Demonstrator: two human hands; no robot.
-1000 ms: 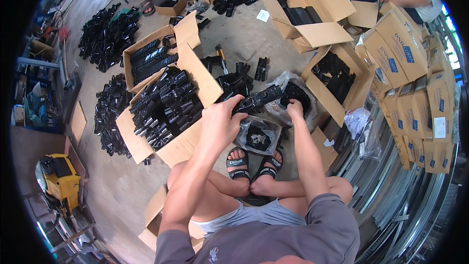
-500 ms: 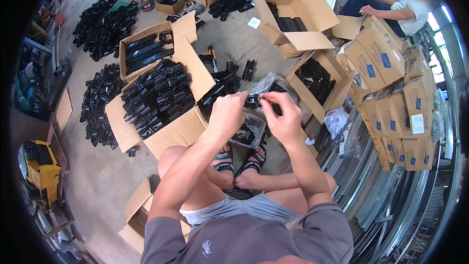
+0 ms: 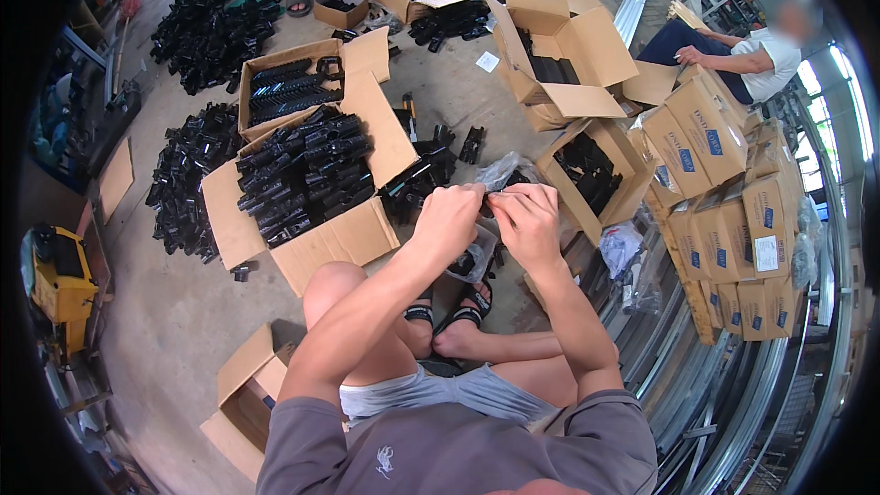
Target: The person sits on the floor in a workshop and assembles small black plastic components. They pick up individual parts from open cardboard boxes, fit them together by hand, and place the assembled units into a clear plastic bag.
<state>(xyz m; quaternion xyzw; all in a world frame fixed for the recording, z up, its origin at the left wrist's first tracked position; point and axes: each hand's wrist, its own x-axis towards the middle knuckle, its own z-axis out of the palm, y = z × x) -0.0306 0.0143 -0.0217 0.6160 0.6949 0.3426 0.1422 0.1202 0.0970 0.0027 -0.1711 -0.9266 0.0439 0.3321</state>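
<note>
Grey sleeves (image 3: 298, 435) spread; left hand (image 3: 449, 217) adjoins right hand (image 3: 530, 223) (fingers (image 3: 527, 195) bent).

Left side: the left grip (image 3: 449, 222) is hemmed in sideways by a heaped open carton (image 3: 332, 247), its flaps spread wide.
Right side: the right grip (image 3: 528, 222) is bounded by a smaller open carton (image 3: 632, 167).
Ahead: a low reach is hindered by loose black parts (image 3: 429, 168) and a clear plastic bag (image 3: 506, 168).
Beneath: descent is narrowed by a nearer bag (image 3: 473, 261) and the sandals (image 3: 466, 315).
Floor lane: passage is left over the concrete floor (image 3: 445, 92) before the far carton (image 3: 579, 101).
</note>
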